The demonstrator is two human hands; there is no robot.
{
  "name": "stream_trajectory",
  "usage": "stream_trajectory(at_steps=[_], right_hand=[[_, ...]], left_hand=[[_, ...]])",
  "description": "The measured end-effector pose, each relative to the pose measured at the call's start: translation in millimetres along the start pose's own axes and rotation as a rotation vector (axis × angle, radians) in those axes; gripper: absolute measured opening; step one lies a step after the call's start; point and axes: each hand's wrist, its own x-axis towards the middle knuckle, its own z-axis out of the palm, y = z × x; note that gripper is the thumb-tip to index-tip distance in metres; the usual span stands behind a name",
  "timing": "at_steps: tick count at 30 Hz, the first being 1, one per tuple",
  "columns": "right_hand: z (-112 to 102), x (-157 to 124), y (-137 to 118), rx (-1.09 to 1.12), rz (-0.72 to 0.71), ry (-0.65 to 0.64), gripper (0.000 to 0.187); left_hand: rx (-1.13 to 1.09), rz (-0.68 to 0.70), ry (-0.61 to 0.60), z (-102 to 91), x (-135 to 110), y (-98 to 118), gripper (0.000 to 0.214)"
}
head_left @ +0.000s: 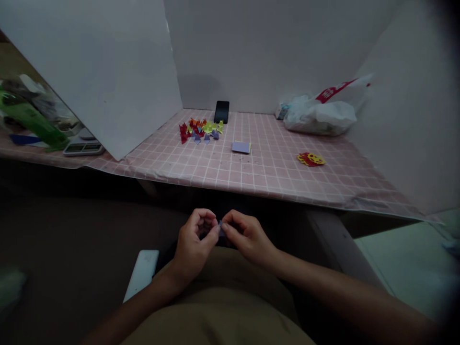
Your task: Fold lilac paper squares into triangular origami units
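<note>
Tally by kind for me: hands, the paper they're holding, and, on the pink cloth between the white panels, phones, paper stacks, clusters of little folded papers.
Left hand, right hand: 2
Purple paper: 1
Phone: 1
Paper stack: 1
Folded-paper cluster: 1
Total: 6

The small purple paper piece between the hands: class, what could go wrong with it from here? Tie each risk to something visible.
The small purple paper piece is held between the left hand and right hand, in front of the table, not over it, so if it slips the table probably won't catch it. It might also get creased unevenly, since the hands hide part of it.
</note>
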Motion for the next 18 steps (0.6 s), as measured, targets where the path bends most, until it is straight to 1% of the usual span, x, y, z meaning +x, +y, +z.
stream_trajectory(at_steps=[3,5,7,11,15,18], right_hand=[[-0.5,-0.6,0.7,0.021,0.015,-0.007,0.016],[-1.3,-0.4,1.3,0.070,0.045,-0.034,0.019],[-2.3,0.8,1.7,0.119,0.067,-0.051,0.021],[-4.8,5.6,2.5,0.157,0.071,-0.040,0.014],[-6.1,8.5,4.1,0.280,0.114,-0.134,0.021],[-6.3,8.0,4.9,0.310,0.144,-0.131,0.024]], left_hand=[[0.045,-0.046,-0.037,-2.5,1.6,0.8,0.007],[0.064,-0.067,-0.046,-3.5,3.1,1.6,0.008],[0.041,-0.091,-0.034,-3.7,4.6,2.2,0.008],[-0.059,-0.147,-0.032,-3.5,6.2,2.7,0.010],[-0.084,-0.174,-0.063,-5.4,6.3,4.2,0.012],[-0.069,-0.182,-0.089,-7.7,5.9,6.1,0.013]])
